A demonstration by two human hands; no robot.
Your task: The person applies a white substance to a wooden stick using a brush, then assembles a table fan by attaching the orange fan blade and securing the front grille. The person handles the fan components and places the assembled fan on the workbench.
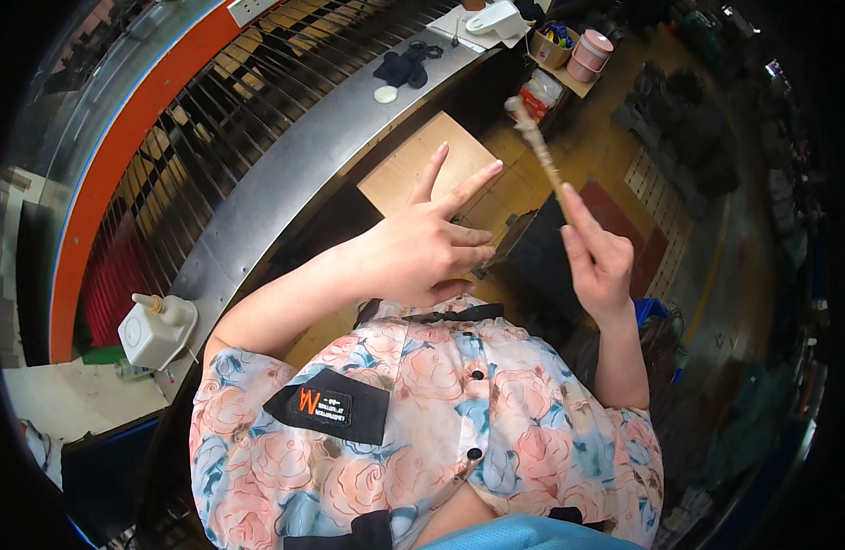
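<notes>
My right hand (602, 261) holds a slim stick (538, 145) by its lower end, fingers pinched on it. The stick tilts up and to the left, and its upper part is pale and lumpy, blurred a little. To its left, my left hand (438, 240) is in the air in front of my chest, with two fingers stretched apart and the others loosely bent. Nothing shows in that hand. Beyond it lies a light wooden board (413, 170), below the metal ledge.
A curved metal ledge (257, 220) runs along rods in an orange frame (97, 174). It carries a white pot (157, 325), dark pieces (402, 70), a white disc (386, 94) and a white container (498, 20). A pink bucket (589, 57) stands beside a cardboard box (553, 46).
</notes>
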